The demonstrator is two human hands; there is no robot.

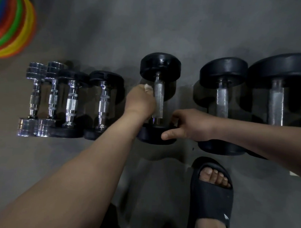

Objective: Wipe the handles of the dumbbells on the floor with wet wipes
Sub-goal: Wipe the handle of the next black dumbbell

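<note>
Steadying the black dumbbell (160, 65) on the floor (116, 32), the right hand (187, 125) clasps its near head (151, 136), thumb along the rim. Just beyond, the left hand (140, 102) bunches a wet wipe (147, 87) against the knurled handle (158, 96). It looks heavy, rigid and apt to roll; hold the head, rub the rough steel.

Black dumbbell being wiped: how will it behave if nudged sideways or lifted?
Likely rolls: the black dumbbell lies on round heads, and the right hand grips its near head, probably steadying it. Probably heavy for its size: thick, solid-looking heads. The knurled handle should resist slipping, even wet.
</note>
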